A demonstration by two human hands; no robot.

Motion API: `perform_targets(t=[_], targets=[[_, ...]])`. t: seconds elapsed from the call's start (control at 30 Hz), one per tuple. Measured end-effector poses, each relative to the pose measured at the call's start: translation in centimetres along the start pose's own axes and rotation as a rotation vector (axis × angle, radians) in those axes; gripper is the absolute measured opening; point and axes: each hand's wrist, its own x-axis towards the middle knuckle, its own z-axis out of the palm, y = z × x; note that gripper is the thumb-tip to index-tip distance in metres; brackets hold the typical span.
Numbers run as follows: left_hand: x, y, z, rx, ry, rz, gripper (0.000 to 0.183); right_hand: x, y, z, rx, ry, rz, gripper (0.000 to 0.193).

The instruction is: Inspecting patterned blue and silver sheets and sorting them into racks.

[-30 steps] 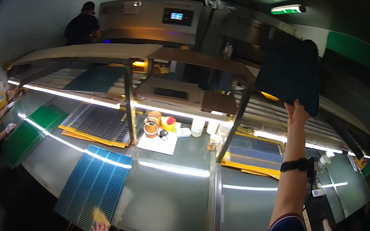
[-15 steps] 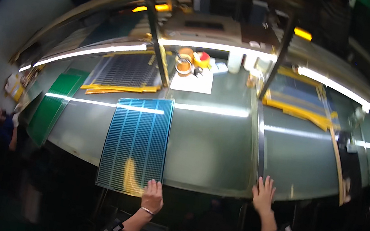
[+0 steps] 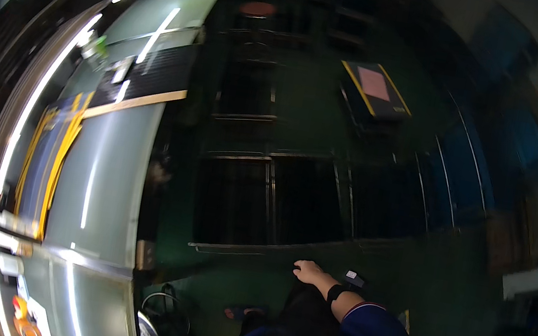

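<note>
My right hand (image 3: 310,272) hangs low over the dark floor, away from the bench, with a black band round the forearm and a small dark box (image 3: 355,279) beside it. Its fingers look bent and are too small and dim to read. Nothing held is visible in it. Nearest to it is the lower rail (image 3: 270,245) of a row of dark metal-framed racks. My left hand is out of the picture.
Along the left runs a glass-topped bench (image 3: 108,191) bearing yellow-edged framed panels (image 3: 63,162) and a black slatted piece (image 3: 149,73). Beyond stand a red-topped stool (image 3: 259,8) and a dark low stand with a pink sheet (image 3: 373,84). Blue panels (image 3: 461,168) line the right.
The view has swung to the right, so the bench now lies at the left. My left hand and the blue-green gridded panel beside it have left the picture. My right hand is away from the bench edge.
</note>
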Motion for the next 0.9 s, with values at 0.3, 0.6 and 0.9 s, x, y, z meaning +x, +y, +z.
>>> perform_targets(t=[0.3, 0.6, 0.9], targets=[[-2.0, 22.6, -0.1, -0.39, -0.275, 0.757, 0.045, 8.6, 21.3, -5.1, 0.283, 0.132, -0.004, 0.031], [-9.9, 35.0, 13.2, 0.084, -0.65, 0.653, 0.043, 26.4, 45.2, -17.2, 0.23, 0.87, 0.427, 0.035], [-12.4, 38.7, 14.4, -0.174, -0.497, 0.527, 0.039, 33.3, 49.2, -18.5, 0.097, 0.997, 0.613, 0.03]])
